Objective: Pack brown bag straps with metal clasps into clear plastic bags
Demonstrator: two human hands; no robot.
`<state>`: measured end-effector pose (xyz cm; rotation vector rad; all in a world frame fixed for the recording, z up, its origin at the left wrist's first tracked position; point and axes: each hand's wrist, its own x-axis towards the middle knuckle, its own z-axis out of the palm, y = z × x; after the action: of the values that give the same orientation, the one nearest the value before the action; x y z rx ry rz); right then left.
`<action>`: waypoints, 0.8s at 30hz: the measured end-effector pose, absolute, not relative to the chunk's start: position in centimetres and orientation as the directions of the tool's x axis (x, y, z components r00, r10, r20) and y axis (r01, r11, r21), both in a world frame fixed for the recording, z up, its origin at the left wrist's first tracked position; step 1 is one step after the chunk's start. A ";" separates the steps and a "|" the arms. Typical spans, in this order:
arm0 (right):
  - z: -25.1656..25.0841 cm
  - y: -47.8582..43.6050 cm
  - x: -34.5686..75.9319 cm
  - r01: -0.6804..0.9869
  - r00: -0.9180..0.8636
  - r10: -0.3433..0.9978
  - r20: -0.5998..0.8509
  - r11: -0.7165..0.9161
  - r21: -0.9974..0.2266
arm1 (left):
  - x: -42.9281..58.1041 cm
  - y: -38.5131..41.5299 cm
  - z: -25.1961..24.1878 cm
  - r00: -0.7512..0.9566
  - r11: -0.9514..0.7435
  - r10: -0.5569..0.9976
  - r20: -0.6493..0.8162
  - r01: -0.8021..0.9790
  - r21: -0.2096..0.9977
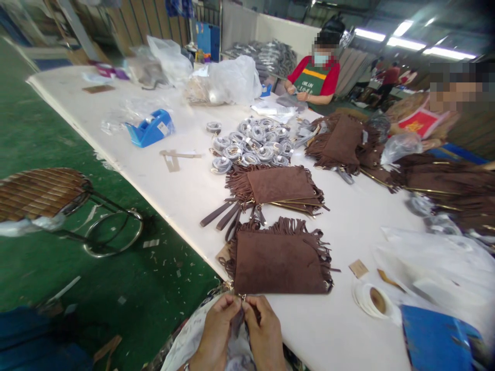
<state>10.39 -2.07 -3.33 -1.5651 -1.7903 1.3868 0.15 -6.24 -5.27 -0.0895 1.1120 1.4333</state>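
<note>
A brown fringed pouch [278,263] lies flat near the table's front edge, its fringe pointing away from me. At its near left corner, my left hand [216,327] and my right hand [265,330] are closed, fingertips pinched close together. Between them hangs a dark wrist strap [236,322], with a small metal clip [242,296] at its top by the pouch. The fingers partly hide the strap and clip. Just behind lies a stack of similar fringed pouches [284,184], with several brown straps [216,214] sticking out to the left.
Several coiled grey straps [255,139] are heaped mid-table, left of which sits a blue tape dispenser [150,129]. At right are a white tape roll [373,299], plastic bags [444,268] and more brown pouches [444,175]. Co-workers stand across the table. A stool [42,193] is at left.
</note>
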 end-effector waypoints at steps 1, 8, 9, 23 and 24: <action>-3.4 -2.1 10.4 0.505 -0.294 0.903 -0.312 -0.131 -0.853 | 0.1 -6.3 -5.2 -0.230 0.244 0.719 -0.655 -0.800 0.549; -3.5 -1.9 9.9 0.460 -0.240 0.889 -0.390 -0.249 -0.852 | 0.0 -6.3 -4.9 -0.154 0.381 0.614 -0.775 -0.801 0.461; -3.5 -1.9 9.9 0.462 -0.224 0.890 -0.397 -0.262 -0.848 | 0.0 -6.2 -4.9 -0.139 0.386 0.600 -0.788 -0.812 0.437; -3.5 -0.2 10.7 0.489 -0.323 0.812 -0.485 -0.296 -0.821 | 0.4 -5.2 -2.7 -0.100 0.436 0.463 -0.881 -0.840 0.324; -3.1 -0.2 10.9 0.482 -0.337 0.811 -0.479 -0.288 -0.828 | 0.7 -4.7 -1.5 -0.136 0.436 0.417 -0.899 -0.838 0.329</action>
<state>10.91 -0.16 -3.08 -1.6092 -1.6712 1.6648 0.65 -4.67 -1.47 -0.4253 1.2967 1.1392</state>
